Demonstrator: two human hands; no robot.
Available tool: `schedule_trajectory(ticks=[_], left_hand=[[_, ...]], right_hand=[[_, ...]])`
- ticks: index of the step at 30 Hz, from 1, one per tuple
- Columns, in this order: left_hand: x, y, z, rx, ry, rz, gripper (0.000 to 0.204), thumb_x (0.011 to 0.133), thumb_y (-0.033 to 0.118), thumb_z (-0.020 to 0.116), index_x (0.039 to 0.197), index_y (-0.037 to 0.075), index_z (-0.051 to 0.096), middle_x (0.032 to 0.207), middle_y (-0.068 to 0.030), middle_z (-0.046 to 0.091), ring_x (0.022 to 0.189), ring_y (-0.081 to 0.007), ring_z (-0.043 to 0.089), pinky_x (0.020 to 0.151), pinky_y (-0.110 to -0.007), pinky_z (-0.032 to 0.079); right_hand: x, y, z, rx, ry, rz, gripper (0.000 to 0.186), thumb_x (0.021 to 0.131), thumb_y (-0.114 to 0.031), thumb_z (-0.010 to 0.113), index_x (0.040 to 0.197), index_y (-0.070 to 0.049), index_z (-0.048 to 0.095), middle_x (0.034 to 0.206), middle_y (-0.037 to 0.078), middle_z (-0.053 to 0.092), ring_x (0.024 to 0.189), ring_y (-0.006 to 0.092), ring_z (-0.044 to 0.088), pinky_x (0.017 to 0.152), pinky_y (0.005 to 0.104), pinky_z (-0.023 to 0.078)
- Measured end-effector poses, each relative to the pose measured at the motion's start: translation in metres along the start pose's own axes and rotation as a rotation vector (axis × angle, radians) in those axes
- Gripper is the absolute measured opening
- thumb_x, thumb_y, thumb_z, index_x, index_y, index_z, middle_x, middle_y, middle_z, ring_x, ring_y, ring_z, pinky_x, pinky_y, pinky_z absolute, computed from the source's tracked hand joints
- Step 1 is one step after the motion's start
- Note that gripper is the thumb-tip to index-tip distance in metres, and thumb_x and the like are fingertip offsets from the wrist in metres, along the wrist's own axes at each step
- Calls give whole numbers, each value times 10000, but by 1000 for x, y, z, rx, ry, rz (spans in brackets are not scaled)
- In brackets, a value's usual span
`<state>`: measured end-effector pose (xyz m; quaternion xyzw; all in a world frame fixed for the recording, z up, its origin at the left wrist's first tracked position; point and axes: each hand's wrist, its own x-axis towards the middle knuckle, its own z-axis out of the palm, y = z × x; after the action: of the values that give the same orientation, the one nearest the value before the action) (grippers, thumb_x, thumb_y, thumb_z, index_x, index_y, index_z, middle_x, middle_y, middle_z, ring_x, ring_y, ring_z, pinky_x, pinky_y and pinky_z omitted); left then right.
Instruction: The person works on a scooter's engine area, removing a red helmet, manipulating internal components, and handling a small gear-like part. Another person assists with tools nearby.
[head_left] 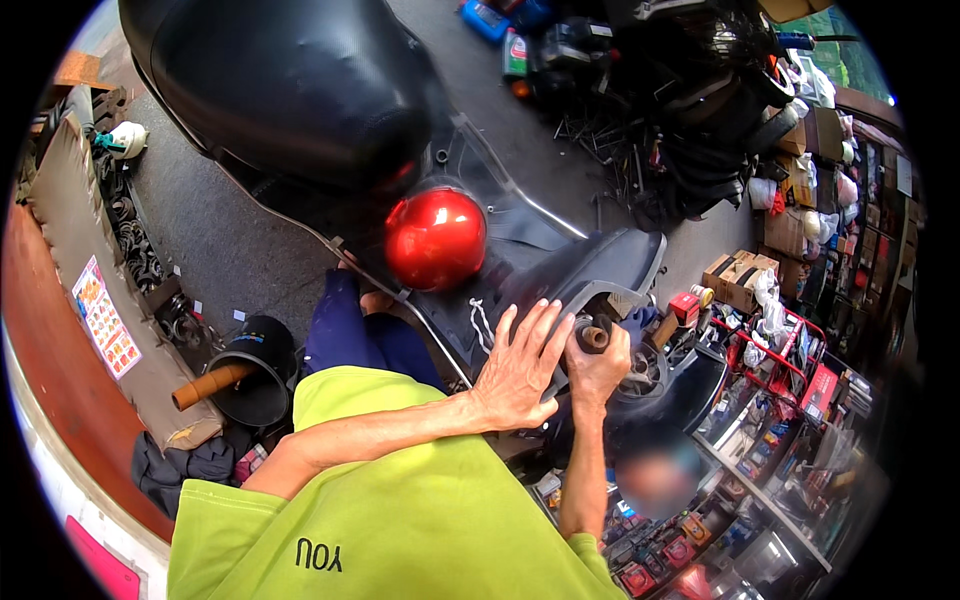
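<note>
Left hand (pixel 518 370): open, fingers extended and slightly parted, over the near edge of the dark front panel (pixel 560 268) of a scooter (pixel 512 215); pressure cannot be judged. Right hand (pixel 600 368): fingers and thumb curled around a brown-ended cylindrical part (pixel 594 338), its round end showing at the top of the fist. The part is located at the scooter's front end, beside the panel's grey-rimmed opening; whether it is fixed cannot be told. The left fingertips are just beside the right hand.

A glossy red rounded object (pixel 437 240) rests between the panel and the black seat (pixel 280 90).

Markings: the lime shirt (pixel 420 510) bears short dark lettering, upside down in this view. The black bucket (pixel 262 335), a brown tube (pixel 212 386) leaning out of it, carries blue lettering. A white sheet (pixel 105 318) with red and orange pictures lies on a beige board (pixel 75 215). The green bottle (pixel 515 55) has a pale label, its print too small to read
</note>
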<state>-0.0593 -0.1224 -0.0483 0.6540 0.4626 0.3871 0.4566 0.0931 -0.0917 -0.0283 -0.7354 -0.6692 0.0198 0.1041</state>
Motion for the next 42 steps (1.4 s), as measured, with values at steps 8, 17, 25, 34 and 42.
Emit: schedule_trajectory(ticks=[8,17,25,34,42], left_hand=[[0,2,-3,-8,-46,-3,1083,583,228,749,1484,-21,201,1490,-279,252,1417,-431,236,1137,-599,146],[0,0,0,-25,-15,-3,1075,583,228,751,1488,3,216,1505,-266,244,1419,-429,238,1133,-605,145],[-1,3,-4,-11,-56,-3,1062,592,224,738,1488,-1,215,1498,-277,246,1410,-433,254,1134,-595,159],[0,2,-2,-21,-21,1,1061,588,223,747,1487,7,225,1501,-265,248,1415,-418,252,1128,-602,166],[-1,1,-3,-7,-80,-1,1090,623,246,773,1505,10,176,1517,-277,198,1421,-434,217,1131,-610,142]], right_hand=[[55,25,-34,148,-488,-465,523,584,-172,826,1023,2,601,988,160,613,825,367,643,696,407,546],[-7,-7,-3,25,25,126,455,655,-220,850,963,15,611,869,163,619,791,370,629,705,421,518],[36,33,-29,143,-335,-490,521,603,-164,830,1028,17,588,911,157,602,757,354,639,645,402,543],[2,-4,-17,2,-73,-13,455,641,-194,848,968,13,608,877,160,617,764,353,646,689,415,528],[30,30,-26,168,-280,-390,520,601,-161,847,1015,32,600,917,164,615,782,357,641,669,401,532]])
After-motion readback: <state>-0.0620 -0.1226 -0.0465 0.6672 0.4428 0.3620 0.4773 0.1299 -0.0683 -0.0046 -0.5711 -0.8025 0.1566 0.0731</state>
